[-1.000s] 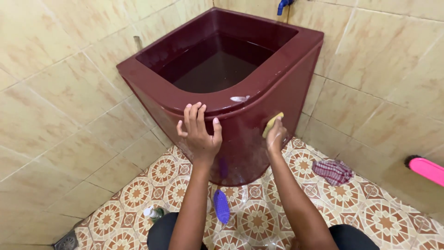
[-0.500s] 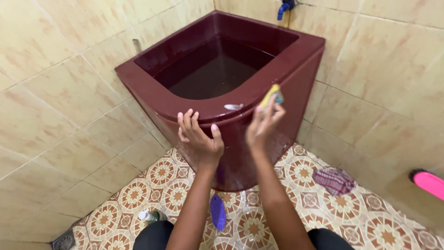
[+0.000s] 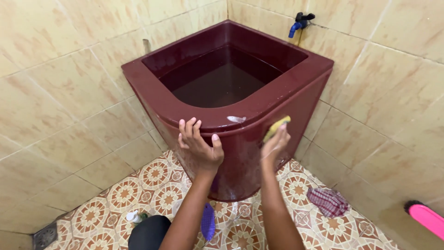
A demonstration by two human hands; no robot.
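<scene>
Scrubbing the front of the dark red water tub with a yellow sponge.

One soapy white smear sits on the rim, so the wiping looks only partly done, and most of the front wall looks left to do. The right hand pinches the sponge against the tub just under the rim. Its long side slants up to the right. The left hand is spread flat on the tub's front. A purple brush lies on the patterned floor.
</scene>
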